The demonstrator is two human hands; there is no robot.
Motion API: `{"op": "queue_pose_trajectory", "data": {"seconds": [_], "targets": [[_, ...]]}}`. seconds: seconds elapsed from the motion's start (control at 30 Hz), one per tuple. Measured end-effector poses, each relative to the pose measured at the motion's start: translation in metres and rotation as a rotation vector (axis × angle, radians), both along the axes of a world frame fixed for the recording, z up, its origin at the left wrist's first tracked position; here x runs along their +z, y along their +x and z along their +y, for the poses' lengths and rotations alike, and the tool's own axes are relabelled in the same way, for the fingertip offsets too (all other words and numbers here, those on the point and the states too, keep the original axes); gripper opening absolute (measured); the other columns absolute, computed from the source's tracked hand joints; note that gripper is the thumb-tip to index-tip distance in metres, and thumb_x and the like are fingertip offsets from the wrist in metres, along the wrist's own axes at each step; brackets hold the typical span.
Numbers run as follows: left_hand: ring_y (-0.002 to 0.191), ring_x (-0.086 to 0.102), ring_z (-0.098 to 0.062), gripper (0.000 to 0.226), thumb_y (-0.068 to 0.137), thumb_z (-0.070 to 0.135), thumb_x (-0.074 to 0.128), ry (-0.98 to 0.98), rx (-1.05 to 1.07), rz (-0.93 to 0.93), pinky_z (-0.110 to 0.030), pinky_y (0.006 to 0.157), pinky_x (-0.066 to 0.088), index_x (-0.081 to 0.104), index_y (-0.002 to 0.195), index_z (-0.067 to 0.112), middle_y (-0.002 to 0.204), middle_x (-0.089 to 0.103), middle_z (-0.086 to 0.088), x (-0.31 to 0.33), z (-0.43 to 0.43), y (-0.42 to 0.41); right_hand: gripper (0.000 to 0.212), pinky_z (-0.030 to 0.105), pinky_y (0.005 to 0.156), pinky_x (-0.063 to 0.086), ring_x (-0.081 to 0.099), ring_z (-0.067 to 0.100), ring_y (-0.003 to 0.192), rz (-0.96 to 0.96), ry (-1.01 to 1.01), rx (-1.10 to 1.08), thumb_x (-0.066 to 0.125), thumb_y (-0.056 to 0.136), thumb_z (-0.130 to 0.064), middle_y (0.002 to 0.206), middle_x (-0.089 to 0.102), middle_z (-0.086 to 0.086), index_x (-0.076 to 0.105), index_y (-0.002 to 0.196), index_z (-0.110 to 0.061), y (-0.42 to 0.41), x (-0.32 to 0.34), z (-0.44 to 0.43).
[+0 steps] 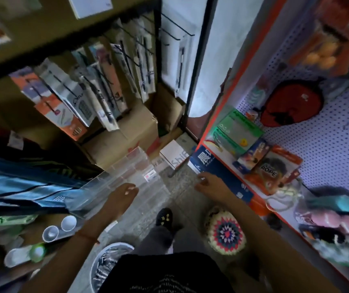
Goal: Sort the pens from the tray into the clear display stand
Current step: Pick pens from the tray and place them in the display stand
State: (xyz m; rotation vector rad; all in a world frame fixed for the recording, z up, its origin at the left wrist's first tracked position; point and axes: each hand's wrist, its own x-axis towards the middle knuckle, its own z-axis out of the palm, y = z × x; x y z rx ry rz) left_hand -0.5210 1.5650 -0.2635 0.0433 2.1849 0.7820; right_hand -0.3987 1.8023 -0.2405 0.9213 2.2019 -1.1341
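Nearest you, the tray (114,245) of pens (106,262) sits low by your leg. Your left grip (123,195) hangs with fingers relaxed and holds nothing, just over the clear stand (139,166). Your right grip (208,183) is loosely curled beside a blue box (222,172); blur hides whether it holds anything. Farther on, a white box (174,155) reads "Shif", and a shelf pack (272,168) reads "ROPE".

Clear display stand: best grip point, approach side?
Clear display stand: probably its outer side walls, hands coming from the near side. It's stepped, with thin open compartments on top, and cardboard boxes crowd its far end. Left hand is close.
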Motion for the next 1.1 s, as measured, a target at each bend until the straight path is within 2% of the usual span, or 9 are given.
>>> {"op": "queue_pose_trajectory", "data": {"seconds": [0.07,0.2,0.37,0.5,0.57,0.67,0.87,1.0,1.1], "targets": [[0.107,0.057,-0.030,0.032,0.094,0.026,0.050,-0.005,0.050,-0.008,-0.029,0.087,0.039,0.056,0.120,0.007,0.120,0.059,-0.017,-0.003,-0.001,-0.007,0.067,0.029,0.084,0.042,0.057,0.017,0.095,0.009,-0.021,0.068,0.051,0.076,-0.068,0.103,0.063,0.014,0.059,0.100,-0.006,-0.025,-0.001,0.004],[0.103,0.058,-0.031,0.030,0.093,0.021,0.052,0.034,0.257,0.012,-0.030,0.085,0.041,0.057,0.118,0.004,0.115,0.060,-0.016,-0.008,-0.002,-0.023,0.036,0.020,0.080,0.040,0.057,0.020,0.112,0.029,-0.057,0.250,0.059,0.090,-0.022,0.121,0.061,0.012,0.053,0.122,-0.005,-0.088,-0.007,0.016],[0.086,0.057,-0.025,0.006,0.092,0.010,0.052,0.052,0.703,0.042,-0.026,0.069,0.037,0.057,0.094,0.012,0.092,0.060,-0.014,-0.007,-0.032,-0.001,0.040,0.020,0.076,0.038,0.055,0.020,0.115,-0.013,-0.056,0.628,0.057,0.092,-0.028,0.126,0.058,0.007,0.052,0.126,-0.010,-0.162,-0.028,-0.015],[0.078,0.055,-0.022,0.016,0.095,0.015,0.048,-0.035,0.922,0.019,-0.033,0.063,0.035,0.060,0.084,0.016,0.079,0.060,-0.014,-0.005,-0.062,0.046,0.036,0.020,0.074,0.042,0.057,0.018,0.110,-0.041,-0.078,0.908,0.058,0.092,-0.023,0.124,0.060,0.007,0.054,0.125,-0.011,-0.186,-0.047,-0.076],[0.082,0.052,-0.017,0.020,0.095,0.017,0.048,-0.030,0.999,0.015,-0.032,0.067,0.035,0.060,0.079,0.013,0.079,0.058,-0.009,-0.012,-0.076,0.076,0.034,0.022,0.079,0.043,0.059,0.018,0.107,-0.048,-0.100,1.006,0.060,0.090,-0.025,0.120,0.062,0.007,0.057,0.121,-0.011,-0.179,-0.058,-0.108],[0.094,0.056,-0.018,0.028,0.089,0.028,0.051,0.022,1.190,0.014,-0.032,0.082,0.040,0.064,0.097,0.005,0.094,0.062,-0.009,-0.040,-0.100,0.118,0.034,0.022,0.082,0.043,0.060,0.015,0.102,-0.084,-0.113,1.173,0.061,0.089,-0.030,0.115,0.065,0.004,0.057,0.120,-0.015,-0.164,-0.081,-0.153],[0.106,0.057,-0.019,0.029,0.096,0.020,0.047,-0.080,1.378,0.001,-0.020,0.079,0.035,0.059,0.118,0.006,0.117,0.063,-0.010,-0.180,-0.148,0.191,0.034,0.020,0.077,0.040,0.056,0.010,0.091,-0.110,-0.109,1.471,0.059,0.089,-0.030,0.107,0.064,0.004,0.056,0.120,-0.015,-0.127,-0.212,-0.252],[0.111,0.057,-0.024,0.032,0.095,0.024,0.044,-0.213,1.516,-0.122,-0.024,0.084,0.039,0.057,0.120,0.008,0.121,0.063,-0.011,-0.321,-0.167,0.263,0.035,0.023,0.080,0.041,0.059,0.018,0.100,-0.107,-0.077,1.667,0.061,0.088,-0.026,0.113,0.064,0.010,0.057,0.119,-0.011,-0.083,-0.349,-0.310],[0.112,0.056,-0.029,0.032,0.093,0.026,0.040,-0.329,1.448,-0.216,-0.033,0.091,0.044,0.055,0.118,0.012,0.123,0.060,-0.013,-0.435,-0.175,0.300,0.034,0.022,0.074,0.038,0.055,0.015,0.093,-0.110,-0.054,1.803,0.060,0.088,-0.024,0.112,0.064,0.008,0.056,0.120,-0.012,-0.046,-0.456,-0.341]]}}
